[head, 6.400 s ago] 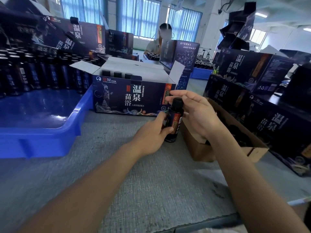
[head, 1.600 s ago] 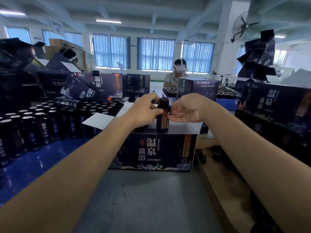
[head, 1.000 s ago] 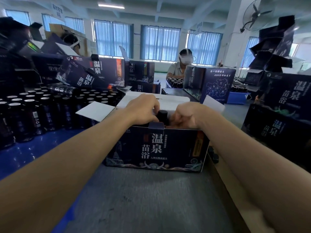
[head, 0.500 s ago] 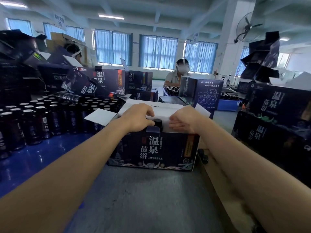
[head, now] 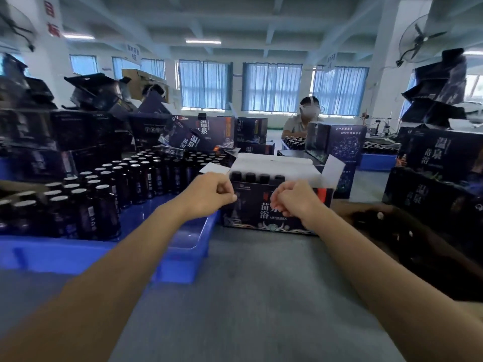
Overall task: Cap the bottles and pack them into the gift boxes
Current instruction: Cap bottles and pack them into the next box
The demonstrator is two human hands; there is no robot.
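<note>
A dark gift box (head: 251, 218) with white flaps open stands on the grey table ahead of me. Several capped dark bottles (head: 257, 177) stand in a row inside it, only their caps showing. My left hand (head: 209, 195) hovers in front of the box's left corner, fingers curled, holding nothing. My right hand (head: 294, 202) hovers in front of the box's printed face, also curled and empty. Many uncapped bottles (head: 104, 194) with silvery tops stand in a blue tray (head: 180, 259) to the left.
Stacked dark gift boxes (head: 439, 158) stand at the right and at the back left. A brown carton (head: 418, 244) holding dark caps lies at the right. Another person (head: 304, 118) sits beyond the table behind more bottles. Grey table surface (head: 248, 296) lies in front of me.
Both hands have let go of the bottle, now in the box, and pulled back toward me, out of the box. My view has swung left.
</note>
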